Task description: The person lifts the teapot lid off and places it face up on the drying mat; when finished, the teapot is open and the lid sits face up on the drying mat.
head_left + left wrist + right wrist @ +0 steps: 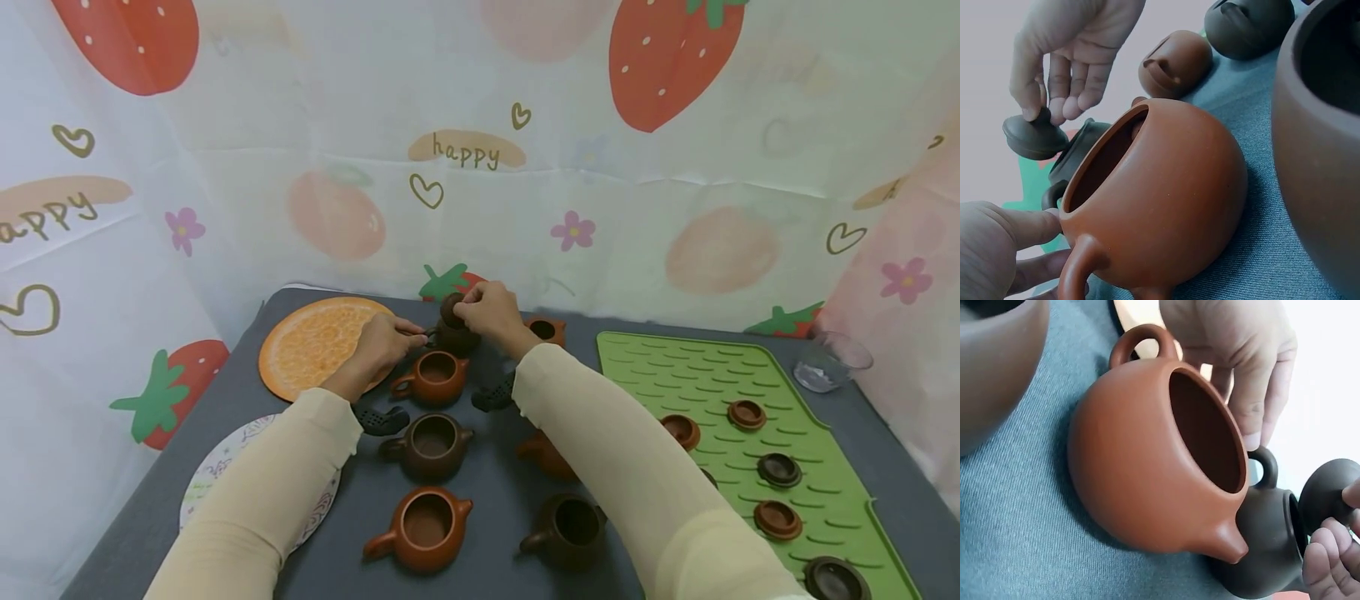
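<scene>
A dark brown teapot [455, 337] stands at the back of the table. My right hand [491, 312] pinches the knob of a dark round lid [1034, 139], which is tilted beside the teapot's open mouth. At the teapot's looped handle [1266, 465] are the thumb and fingers of my left hand [381, 346], pinching it. An orange-brown teapot [1147, 462] without a lid sits just in front and partly covers the dark one in both wrist views.
More lidless teapots, brown [433, 446] and orange-brown [427, 529], stand nearer in two columns. Several lids lie on a green mat [720, 383] at right, a glass [831, 362] behind it. An orange-slice placemat [315, 342] and a patterned round mat [217, 467] lie at left.
</scene>
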Demonstrator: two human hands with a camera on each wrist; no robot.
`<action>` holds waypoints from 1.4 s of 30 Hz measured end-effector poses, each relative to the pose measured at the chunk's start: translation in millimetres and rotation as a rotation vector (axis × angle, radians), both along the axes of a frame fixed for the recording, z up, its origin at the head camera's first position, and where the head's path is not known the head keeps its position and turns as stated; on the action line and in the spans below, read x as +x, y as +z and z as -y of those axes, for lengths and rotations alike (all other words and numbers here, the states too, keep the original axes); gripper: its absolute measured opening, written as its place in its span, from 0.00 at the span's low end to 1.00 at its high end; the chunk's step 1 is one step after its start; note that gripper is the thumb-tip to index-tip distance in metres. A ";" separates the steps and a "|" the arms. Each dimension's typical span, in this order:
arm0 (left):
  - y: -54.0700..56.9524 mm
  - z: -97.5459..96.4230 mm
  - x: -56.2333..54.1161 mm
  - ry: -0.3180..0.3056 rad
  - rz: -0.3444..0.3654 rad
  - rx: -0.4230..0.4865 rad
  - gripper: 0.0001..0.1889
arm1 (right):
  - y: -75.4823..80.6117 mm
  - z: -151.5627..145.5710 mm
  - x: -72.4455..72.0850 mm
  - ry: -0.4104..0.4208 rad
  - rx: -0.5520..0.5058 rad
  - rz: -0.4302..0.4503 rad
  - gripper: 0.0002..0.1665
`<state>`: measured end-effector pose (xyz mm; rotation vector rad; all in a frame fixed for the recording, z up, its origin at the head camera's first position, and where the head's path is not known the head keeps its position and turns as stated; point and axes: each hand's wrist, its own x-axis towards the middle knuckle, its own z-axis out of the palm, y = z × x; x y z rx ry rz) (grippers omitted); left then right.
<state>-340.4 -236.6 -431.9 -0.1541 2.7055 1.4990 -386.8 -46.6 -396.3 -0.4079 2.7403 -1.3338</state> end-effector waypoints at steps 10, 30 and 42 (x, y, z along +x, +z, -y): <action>0.6 -0.4 0.8 -0.010 -0.010 -0.038 0.10 | 4.7 2.2 4.0 0.063 -0.274 0.186 0.24; 2.1 0.2 -3.2 -0.013 0.025 -0.064 0.12 | 12.9 -8.2 10.8 0.123 -0.302 0.209 0.30; 1.4 1.0 -3.9 -0.025 0.031 -0.042 0.11 | 23.7 -22.3 15.4 0.138 -0.269 0.226 0.26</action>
